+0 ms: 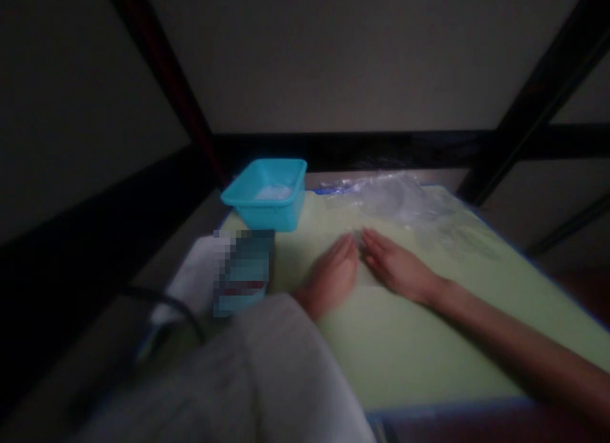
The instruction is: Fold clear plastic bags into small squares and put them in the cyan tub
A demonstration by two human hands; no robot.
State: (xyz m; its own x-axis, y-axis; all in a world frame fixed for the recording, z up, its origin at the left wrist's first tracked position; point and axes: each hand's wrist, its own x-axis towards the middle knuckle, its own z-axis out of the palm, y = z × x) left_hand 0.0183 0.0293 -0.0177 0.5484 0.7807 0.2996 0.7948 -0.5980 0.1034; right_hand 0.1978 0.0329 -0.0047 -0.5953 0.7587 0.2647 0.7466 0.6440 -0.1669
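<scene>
My left hand (pixel 336 271) rests over the table with its fingers stretched out and pointing away from me, slightly blurred. Close beside it, my right hand (pixel 398 265) lies low with its fingers stretched out, their tips almost meeting those of the left. Between and under the two hands is a thin, pale, see-through sheet (pixel 369 279), which looks like a small plastic piece; its edges are hard to make out. Neither hand visibly grips it.
A turquoise plastic basin (pixel 271 215) with something whitish inside stands at the back left. Nearer me are a pixelated box-like object (pixel 248 265) and a white cloth or paper (pixel 195 274). Clear plastic film (pixel 395 198) spreads over the back right of the yellow-green tabletop (pixel 429 354).
</scene>
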